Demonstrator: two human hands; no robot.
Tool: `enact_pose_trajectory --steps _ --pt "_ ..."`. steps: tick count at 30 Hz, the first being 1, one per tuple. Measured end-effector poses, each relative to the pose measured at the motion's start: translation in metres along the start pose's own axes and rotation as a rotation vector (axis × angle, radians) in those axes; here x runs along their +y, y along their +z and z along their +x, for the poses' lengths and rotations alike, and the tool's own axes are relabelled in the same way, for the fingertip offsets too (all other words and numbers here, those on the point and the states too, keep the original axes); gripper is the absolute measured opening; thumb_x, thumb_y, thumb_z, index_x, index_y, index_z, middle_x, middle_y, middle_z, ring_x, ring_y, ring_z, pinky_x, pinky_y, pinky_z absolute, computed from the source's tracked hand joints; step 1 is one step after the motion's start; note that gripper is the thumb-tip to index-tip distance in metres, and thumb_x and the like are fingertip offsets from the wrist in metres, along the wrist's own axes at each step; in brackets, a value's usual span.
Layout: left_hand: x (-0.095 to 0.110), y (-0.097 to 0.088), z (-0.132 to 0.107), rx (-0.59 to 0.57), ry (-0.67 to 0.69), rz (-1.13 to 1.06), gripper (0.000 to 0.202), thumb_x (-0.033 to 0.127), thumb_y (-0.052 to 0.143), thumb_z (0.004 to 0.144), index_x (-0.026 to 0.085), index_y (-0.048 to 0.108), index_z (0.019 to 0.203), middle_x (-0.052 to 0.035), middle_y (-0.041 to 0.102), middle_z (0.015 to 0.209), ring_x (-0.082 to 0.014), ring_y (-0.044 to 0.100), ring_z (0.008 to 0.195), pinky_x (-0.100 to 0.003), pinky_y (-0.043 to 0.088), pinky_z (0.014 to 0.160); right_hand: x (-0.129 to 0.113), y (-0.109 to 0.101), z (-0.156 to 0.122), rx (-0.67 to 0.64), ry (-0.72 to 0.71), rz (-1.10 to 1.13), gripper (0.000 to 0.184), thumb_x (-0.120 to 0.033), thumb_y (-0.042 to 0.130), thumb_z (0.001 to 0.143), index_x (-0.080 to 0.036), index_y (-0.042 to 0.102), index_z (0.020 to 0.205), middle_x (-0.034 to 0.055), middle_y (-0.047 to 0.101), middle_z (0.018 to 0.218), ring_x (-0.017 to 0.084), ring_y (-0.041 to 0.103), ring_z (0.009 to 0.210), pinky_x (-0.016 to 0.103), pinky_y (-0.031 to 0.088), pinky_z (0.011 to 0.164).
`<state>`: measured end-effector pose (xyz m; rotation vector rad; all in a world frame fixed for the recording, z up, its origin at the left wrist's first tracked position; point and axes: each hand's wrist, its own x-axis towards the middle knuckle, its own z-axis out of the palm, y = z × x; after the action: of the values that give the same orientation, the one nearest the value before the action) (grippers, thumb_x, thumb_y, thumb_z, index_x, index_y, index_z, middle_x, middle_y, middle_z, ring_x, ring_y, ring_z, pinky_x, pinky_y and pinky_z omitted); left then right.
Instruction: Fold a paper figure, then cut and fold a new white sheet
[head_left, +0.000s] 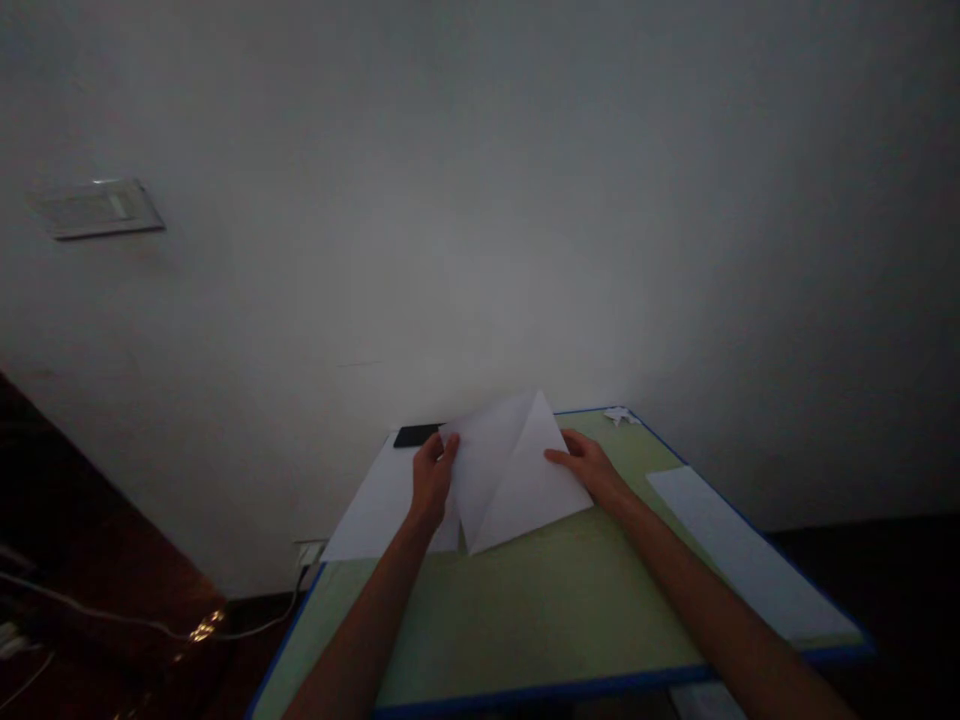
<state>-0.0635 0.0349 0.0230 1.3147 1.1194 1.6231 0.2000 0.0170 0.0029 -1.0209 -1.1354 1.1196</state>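
The left hand [433, 470] pinches the left edge of a white sheet of paper [495, 460], its thumb on the near face and the fingers going behind. The right hand [589, 465] has the right edge between thumb and fingers in much the same way. The paper is at the lower middle of the frame, tilted towards the person, with a slanting crease or folded edge from its top corner down to its bottom one. From where I stand I can't tell whether its lower edge rests on the table [525, 630].

I'd judge it very light, stiff enough to stay flat between two hands, yet quick to bend, crumple or tear if tugged. It looks smooth, so a loose grip might let it slide. The side edges are good places to hold; for pressing, I'd take the crease, with the paper backed by the tabletop.

Just left of it, another white sheet [382, 510] lies flat, with a flat black object [415, 436], perhaps a phone, at its far end. A long white strip [750, 550] lies along the table's right side, and a small white paper shape [621, 414] sits at the far right corner. I can't pick out any container. A switch plate [105, 210] is on the wall [480, 200], upper left.
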Motion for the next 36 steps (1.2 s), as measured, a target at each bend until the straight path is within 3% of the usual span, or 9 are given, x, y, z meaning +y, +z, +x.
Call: enact_pose_trajectory --steps 6,11,17,24,31,36 --pt "0.002 0.002 -0.002 -0.092 -0.064 -0.018 0.051 0.06 0.08 0.067 0.015 0.073 0.088 -0.0043 0.07 0.079 -0.0129 0.055 0.062 -0.021 0.037 0.051 -0.009 0.002 -0.012 -0.131 0.082 0.168 0.048 -0.028 0.082 0.062 -0.022 0.068 0.108 0.0049 0.078 0.099 0.023 0.071 0.077 0.034 0.055 0.068" --pt "0.011 0.005 -0.01 -0.159 -0.166 0.008 0.051 0.055 0.083 0.067 0.015 0.074 0.098 -0.0075 0.074 0.085 -0.0154 0.062 0.064 -0.021 0.038 0.05 -0.008 0.0 -0.008 -0.042 0.097 0.187 0.042 -0.028 0.081 0.061 -0.02 0.07 0.1 0.0049 0.078 0.089 0.023 0.07 0.07 0.035 0.054 0.066" --pt "0.005 0.006 -0.013 -0.356 -0.24 -0.032 0.047 0.041 0.087 0.067 0.014 0.075 0.104 -0.0134 0.078 0.097 -0.0237 0.072 0.079 -0.031 0.054 0.066 -0.004 -0.001 -0.003 0.041 0.062 0.283 0.042 -0.024 0.082 0.057 -0.02 0.069 0.097 0.0049 0.079 0.091 0.024 0.072 0.072 0.036 0.055 0.069" --pt "-0.003 0.001 -0.006 -0.344 -0.191 -0.06 0.044 0.039 0.086 0.068 0.013 0.076 0.101 -0.0137 0.078 0.105 -0.0235 0.072 0.083 -0.035 0.056 0.078 -0.002 -0.001 -0.002 -0.015 0.041 0.287 0.046 -0.023 0.088 0.053 -0.018 0.071 0.095 0.0055 0.079 0.092 0.024 0.072 0.077 0.038 0.056 0.076" --pt "0.006 0.001 -0.009 -0.378 -0.243 -0.033 0.053 0.048 0.083 0.072 0.016 0.073 0.113 -0.0124 0.077 0.1 -0.0216 0.071 0.077 -0.029 0.054 0.065 -0.007 -0.004 -0.002 0.066 -0.01 0.261 0.045 -0.028 0.09 0.052 -0.019 0.071 0.092 0.0035 0.078 0.088 0.022 0.07 0.071 0.033 0.054 0.068" --pt "0.008 0.002 -0.013 -0.535 -0.25 0.031 0.052 0.042 0.082 0.074 0.015 0.07 0.118 -0.0143 0.075 0.107 -0.023 0.07 0.082 -0.027 0.056 0.058 -0.006 -0.007 0.001 0.181 -0.022 0.313 0.044 -0.027 0.089 0.055 -0.021 0.069 0.093 0.0037 0.078 0.089 0.024 0.071 0.075 0.036 0.055 0.071"
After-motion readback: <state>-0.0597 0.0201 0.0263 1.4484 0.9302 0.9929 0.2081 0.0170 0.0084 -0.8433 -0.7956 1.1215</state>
